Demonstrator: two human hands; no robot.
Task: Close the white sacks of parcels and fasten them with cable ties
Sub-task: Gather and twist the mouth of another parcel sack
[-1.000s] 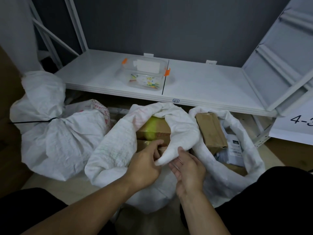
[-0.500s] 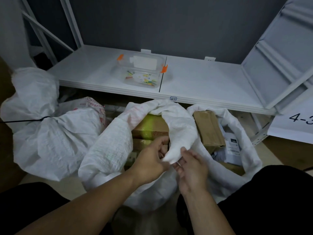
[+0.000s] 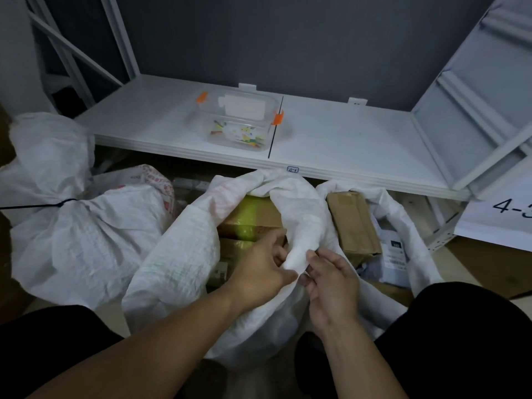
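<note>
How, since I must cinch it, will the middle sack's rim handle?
Probably floppy: the middle sack's rim sags in folds where left hand and right hand pinch it. Likely bunches tight, like the tied sack. Its boxes suggest heaviness.

Tied sack [image 3: 72, 240] on the left, open sack [image 3: 178, 254] holding boxes [image 3: 253, 217] centre, second open sack [image 3: 414, 234] right, and behind them the shelf [image 3: 345, 139] carrying a container [image 3: 239, 122].
</note>
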